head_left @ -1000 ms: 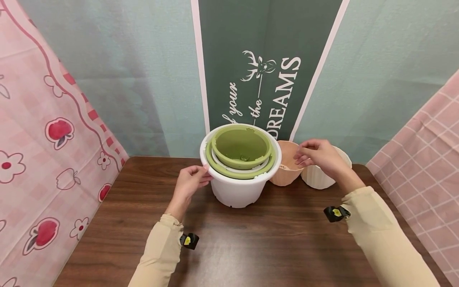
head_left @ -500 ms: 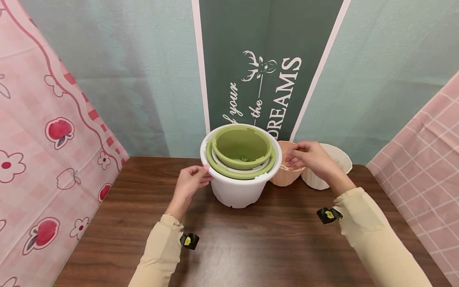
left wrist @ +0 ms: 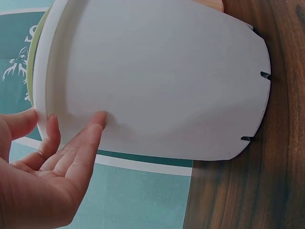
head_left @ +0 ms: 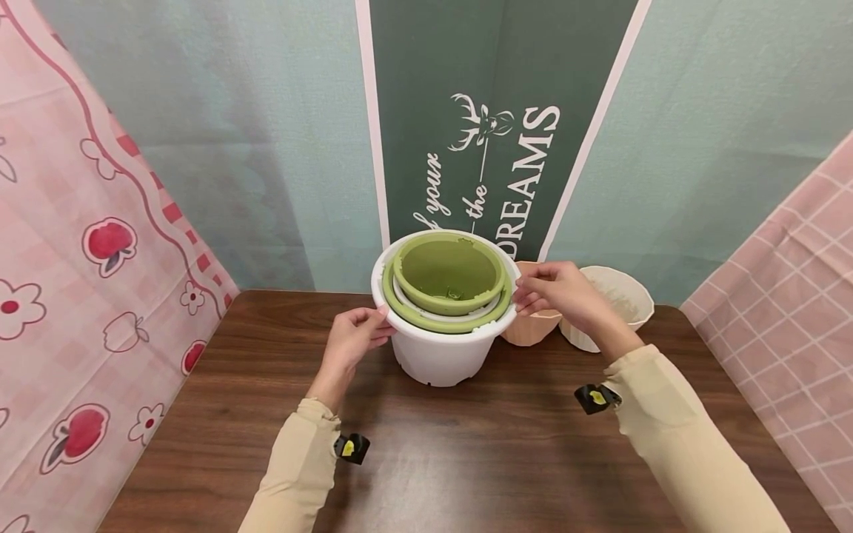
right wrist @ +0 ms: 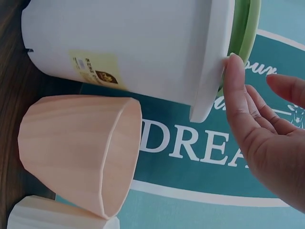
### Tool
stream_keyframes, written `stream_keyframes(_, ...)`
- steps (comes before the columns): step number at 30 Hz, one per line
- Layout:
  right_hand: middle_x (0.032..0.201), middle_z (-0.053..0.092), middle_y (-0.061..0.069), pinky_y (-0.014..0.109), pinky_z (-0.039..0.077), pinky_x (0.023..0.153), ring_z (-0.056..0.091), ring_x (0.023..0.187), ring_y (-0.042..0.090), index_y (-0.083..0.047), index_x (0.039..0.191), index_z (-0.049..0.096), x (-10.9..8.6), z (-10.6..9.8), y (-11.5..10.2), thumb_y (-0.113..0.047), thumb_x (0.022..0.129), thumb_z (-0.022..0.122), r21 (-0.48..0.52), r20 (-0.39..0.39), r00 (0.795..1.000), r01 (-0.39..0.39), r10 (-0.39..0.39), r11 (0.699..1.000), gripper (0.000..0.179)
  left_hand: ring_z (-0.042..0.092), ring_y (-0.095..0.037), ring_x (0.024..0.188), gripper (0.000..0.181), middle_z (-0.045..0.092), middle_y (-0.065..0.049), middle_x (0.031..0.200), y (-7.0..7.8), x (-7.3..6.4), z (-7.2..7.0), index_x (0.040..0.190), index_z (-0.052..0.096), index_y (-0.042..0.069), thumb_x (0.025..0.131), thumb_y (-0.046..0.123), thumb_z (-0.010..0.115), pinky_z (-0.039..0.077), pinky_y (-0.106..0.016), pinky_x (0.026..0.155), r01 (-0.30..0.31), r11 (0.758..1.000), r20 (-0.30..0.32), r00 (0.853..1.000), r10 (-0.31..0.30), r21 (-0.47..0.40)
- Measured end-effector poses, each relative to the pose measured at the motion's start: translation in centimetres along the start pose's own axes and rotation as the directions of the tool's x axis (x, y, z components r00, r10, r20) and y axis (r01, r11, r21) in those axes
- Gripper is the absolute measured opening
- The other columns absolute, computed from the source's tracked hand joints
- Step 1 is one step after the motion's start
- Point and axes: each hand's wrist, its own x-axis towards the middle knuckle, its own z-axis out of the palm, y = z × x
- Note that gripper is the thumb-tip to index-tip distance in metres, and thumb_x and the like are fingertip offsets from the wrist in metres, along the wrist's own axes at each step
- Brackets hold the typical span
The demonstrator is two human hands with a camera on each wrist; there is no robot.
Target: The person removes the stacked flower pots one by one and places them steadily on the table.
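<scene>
A large white flower pot [head_left: 440, 359] stands upright near the table's back edge. Nested inside it are smaller pots, with a green pot [head_left: 449, 263] innermost and white and green rims round it. My left hand [head_left: 349, 340] pinches the white pot's rim at the left, thumb on the edge and index finger curled beneath; its other fingers reach along the wall. At the opposite side my right hand [head_left: 563, 292] has its fingertips right at the rim. In the right wrist view its index finger [right wrist: 235, 90] lies at the rim, and the thumb is apart from it.
Just right of the white pot stands a peach pot [head_left: 529, 331], partly hidden by my right hand. Beside that is a ribbed white pot [head_left: 629, 296]. The wooden table [head_left: 466, 459] ends at a curtain with white lettering [head_left: 526, 181].
My right hand has moved left, from above the peach and ribbed white pots to the large white pot's rim. My left hand and the nested pots have stayed in place.
</scene>
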Motion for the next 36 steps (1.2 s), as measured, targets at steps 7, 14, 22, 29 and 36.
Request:
stream_keyframes(7, 0.08, 0.063, 0.022, 0.035, 0.056, 0.067, 0.065, 0.064, 0.019, 0.025, 0.105, 0.043, 0.5, 0.8, -0.1, 0.002, 0.092, 0.043, 0.068, 0.01, 1.0, -0.024, 0.023, 0.997, 0.027, 0.066, -0.025, 0.083, 0.026, 0.067, -0.019, 0.089, 0.0, 0.0, 0.0, 0.096, 0.059, -0.009, 0.092, 0.017, 0.057, 0.054, -0.035, 0.076, 0.001, 1.0, 0.0, 1.0, -0.001, 0.002)
stream_keyframes(14, 0.078, 0.061, 0.021, 0.034, 0.056, 0.066, 0.064, 0.063, 0.019, 0.025, 0.102, 0.044, 0.7, 1.2, -0.1, 0.001, 0.091, 0.043, 0.077, -0.003, 0.999, -0.047, 0.047, 0.996, 0.026, 0.066, -0.025, 0.084, 0.024, 0.066, -0.02, 0.09, 0.0, 0.0, 0.0, 0.096, 0.06, -0.008, 0.092, 0.015, 0.057, 0.053, -0.037, 0.077, 0.002, 1.0, -0.002, 1.0, -0.002, -0.004)
stream_keyframes(22, 0.076, 0.061, 0.019, 0.033, 0.056, 0.064, 0.063, 0.06, 0.017, 0.018, 0.105, 0.046, 1.1, 1.4, -0.2, -0.001, 0.091, 0.046, 0.089, -0.018, 0.996, -0.083, 0.085, 0.993, 0.024, 0.066, -0.026, 0.085, 0.024, 0.066, -0.02, 0.09, 0.0, 0.0, 0.0, 0.096, 0.06, -0.008, 0.092, 0.015, 0.057, 0.053, -0.038, 0.078, 0.004, 1.0, -0.003, 1.0, -0.004, -0.003)
stream_keyframes(29, 0.073, 0.062, 0.016, 0.032, 0.056, 0.062, 0.063, 0.057, 0.017, 0.016, 0.107, 0.046, 1.6, 1.6, -0.1, -0.003, 0.091, 0.048, 0.097, -0.034, 0.991, -0.127, 0.131, 0.987, 0.025, 0.066, -0.026, 0.085, 0.024, 0.066, -0.02, 0.09, 0.1, 0.0, 0.0, 0.097, 0.06, -0.008, 0.092, 0.015, 0.057, 0.052, -0.038, 0.079, 0.012, 1.0, 0.0, 1.0, -0.012, -0.007)
stream_keyframes(36, 0.069, 0.061, 0.015, 0.031, 0.056, 0.06, 0.063, 0.055, 0.017, 0.015, 0.102, 0.047, 1.8, 1.8, -0.3, -0.002, 0.092, 0.048, 0.119, -0.05, 0.988, -0.142, 0.149, 0.983, 0.02, 0.066, -0.028, 0.086, 0.027, 0.066, -0.02, 0.09, 0.1, -0.1, 0.0, 0.099, 0.059, -0.009, 0.092, 0.017, 0.057, 0.053, -0.037, 0.078, 0.01, 1.0, 0.0, 1.0, -0.01, -0.002)
